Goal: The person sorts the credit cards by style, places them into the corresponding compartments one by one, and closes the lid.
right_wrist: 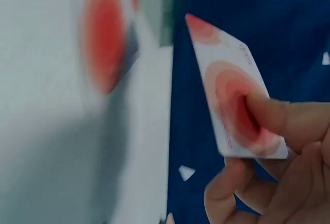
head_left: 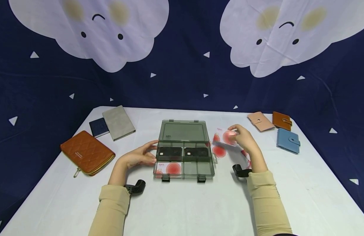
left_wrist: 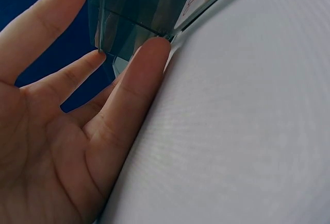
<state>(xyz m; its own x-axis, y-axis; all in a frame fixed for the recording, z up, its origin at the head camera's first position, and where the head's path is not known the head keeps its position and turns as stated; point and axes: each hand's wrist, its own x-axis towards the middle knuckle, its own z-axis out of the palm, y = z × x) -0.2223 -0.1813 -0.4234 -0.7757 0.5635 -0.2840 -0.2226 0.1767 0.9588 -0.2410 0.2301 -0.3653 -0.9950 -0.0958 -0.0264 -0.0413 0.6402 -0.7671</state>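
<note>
My right hand (head_left: 243,137) pinches a white card with red circles (right_wrist: 234,95) between thumb and fingers. It is held above the table, to the right of a translucent grey-green divided box (head_left: 198,176). The box's lid (head_left: 184,131) is folded back. My left hand (head_left: 139,156) touches the box's left side with extended fingers; the thumb (left_wrist: 147,69) lies along the wall in the left wrist view. Two black cards (head_left: 170,153) lie in the rear compartments, and a similar red-and-white card (head_left: 172,168) fills the front left one. Another such card (head_left: 219,151) lies right of the box.
At left are a brown quilted zip wallet (head_left: 87,153), a dark blue booklet (head_left: 98,127) and a grey notebook (head_left: 118,122). At back right sit a pink card holder (head_left: 260,121), a brown one (head_left: 281,120) and a blue one (head_left: 287,141). Another red-patterned card (head_left: 246,157) lies below my right wrist.
</note>
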